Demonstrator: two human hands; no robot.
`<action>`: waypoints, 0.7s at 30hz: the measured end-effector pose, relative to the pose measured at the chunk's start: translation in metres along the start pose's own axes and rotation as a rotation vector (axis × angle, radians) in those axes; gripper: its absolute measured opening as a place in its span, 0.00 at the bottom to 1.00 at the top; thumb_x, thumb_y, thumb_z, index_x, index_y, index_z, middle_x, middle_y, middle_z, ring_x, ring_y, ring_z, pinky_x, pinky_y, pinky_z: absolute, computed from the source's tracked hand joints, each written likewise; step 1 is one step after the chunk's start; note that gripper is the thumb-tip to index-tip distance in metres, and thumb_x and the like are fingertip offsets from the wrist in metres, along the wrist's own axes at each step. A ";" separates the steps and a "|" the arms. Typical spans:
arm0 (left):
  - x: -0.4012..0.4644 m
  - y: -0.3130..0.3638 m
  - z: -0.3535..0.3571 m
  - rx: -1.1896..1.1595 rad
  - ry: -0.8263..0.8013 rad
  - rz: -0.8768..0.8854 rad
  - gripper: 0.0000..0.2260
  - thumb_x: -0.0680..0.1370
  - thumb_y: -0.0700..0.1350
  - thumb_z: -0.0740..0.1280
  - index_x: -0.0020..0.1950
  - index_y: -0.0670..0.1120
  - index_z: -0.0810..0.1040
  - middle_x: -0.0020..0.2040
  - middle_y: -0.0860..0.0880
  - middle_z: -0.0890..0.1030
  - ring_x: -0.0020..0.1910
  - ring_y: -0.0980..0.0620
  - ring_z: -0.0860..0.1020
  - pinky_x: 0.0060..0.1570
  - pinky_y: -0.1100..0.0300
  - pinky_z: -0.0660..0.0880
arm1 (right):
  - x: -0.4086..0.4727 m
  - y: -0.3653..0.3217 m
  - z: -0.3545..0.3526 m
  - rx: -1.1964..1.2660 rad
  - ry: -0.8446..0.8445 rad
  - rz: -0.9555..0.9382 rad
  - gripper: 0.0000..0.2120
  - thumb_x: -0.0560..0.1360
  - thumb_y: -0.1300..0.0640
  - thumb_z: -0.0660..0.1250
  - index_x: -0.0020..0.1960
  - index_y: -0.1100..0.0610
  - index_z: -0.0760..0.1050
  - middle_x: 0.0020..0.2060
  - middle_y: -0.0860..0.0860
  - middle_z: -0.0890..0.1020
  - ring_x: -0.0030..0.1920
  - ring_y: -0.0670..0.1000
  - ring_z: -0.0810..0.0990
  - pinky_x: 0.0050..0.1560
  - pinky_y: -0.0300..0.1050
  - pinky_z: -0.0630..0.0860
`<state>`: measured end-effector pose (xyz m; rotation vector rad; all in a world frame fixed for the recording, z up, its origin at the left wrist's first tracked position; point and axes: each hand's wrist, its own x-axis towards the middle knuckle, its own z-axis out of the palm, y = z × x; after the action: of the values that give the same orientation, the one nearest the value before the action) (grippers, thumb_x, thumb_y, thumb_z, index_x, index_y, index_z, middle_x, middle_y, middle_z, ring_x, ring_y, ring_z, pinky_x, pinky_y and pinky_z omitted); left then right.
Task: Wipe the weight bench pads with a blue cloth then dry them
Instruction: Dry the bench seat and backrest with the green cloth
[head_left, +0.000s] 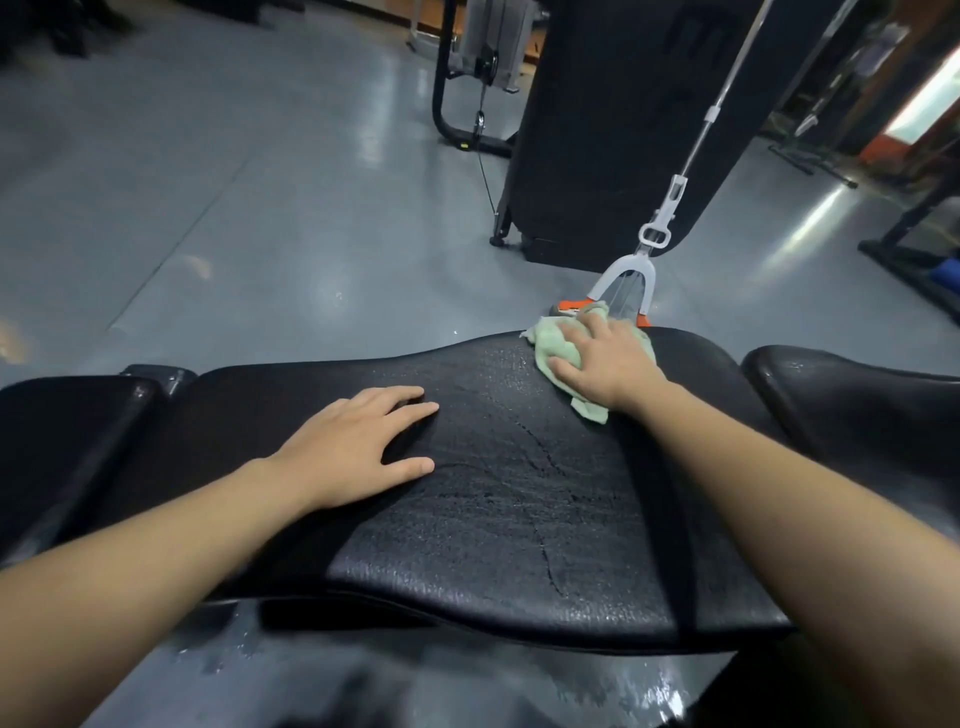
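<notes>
Nearest us lies the bench pad (493, 519), a long black cushion running from nine o'clock to three o'clock. Its textured skin is cracked, with thin splits wandering down the middle, and it glistens wet across the centre and near edge. Our left hand (358, 447) rests flat on it at about ten o'clock from the pad's centre, fingers straight and slightly spread, holding nothing. Farther out, at one o'clock, our right hand (605, 364) presses down on the cloth (550, 345) at the pad's far edge, fingers spread over it; we cannot tell whether the fingertips curl into the fabric. The cloth looks pale green rather than blue here, crumpled, with one corner trailing out beneath the wrist. Smaller black pads sit at either end: one (67, 441) at nine o'clock, one (857, 400) at three o'clock. Just beyond the cloth a mop (631, 275) stands on the grey floor (234, 208), white fork and orange head. Behind it rises a dark upright machine (623, 130).
</notes>
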<state>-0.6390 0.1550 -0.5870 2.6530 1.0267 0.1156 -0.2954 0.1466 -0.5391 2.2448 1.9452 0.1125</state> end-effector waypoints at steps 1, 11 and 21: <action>-0.004 -0.001 -0.001 0.000 -0.006 -0.010 0.32 0.77 0.70 0.54 0.79 0.61 0.54 0.79 0.61 0.54 0.77 0.58 0.53 0.73 0.56 0.56 | -0.003 -0.010 0.003 -0.017 -0.008 -0.041 0.44 0.69 0.29 0.40 0.78 0.51 0.62 0.72 0.59 0.66 0.67 0.65 0.68 0.71 0.58 0.59; -0.037 -0.003 -0.004 0.037 -0.065 -0.076 0.33 0.78 0.69 0.55 0.80 0.60 0.52 0.80 0.59 0.52 0.78 0.56 0.53 0.73 0.54 0.58 | -0.088 -0.085 0.006 0.011 -0.041 -0.312 0.40 0.73 0.30 0.44 0.79 0.49 0.60 0.78 0.57 0.59 0.74 0.67 0.59 0.76 0.62 0.51; -0.049 -0.008 -0.004 0.030 -0.072 -0.066 0.36 0.75 0.72 0.53 0.80 0.59 0.52 0.80 0.59 0.52 0.78 0.56 0.53 0.73 0.55 0.58 | -0.146 -0.120 0.014 0.052 -0.018 -0.486 0.35 0.76 0.32 0.52 0.79 0.45 0.58 0.80 0.54 0.56 0.79 0.66 0.51 0.78 0.64 0.48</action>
<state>-0.6811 0.1293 -0.5847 2.6256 1.0999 -0.0087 -0.4317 0.0180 -0.5667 1.7248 2.4375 -0.0218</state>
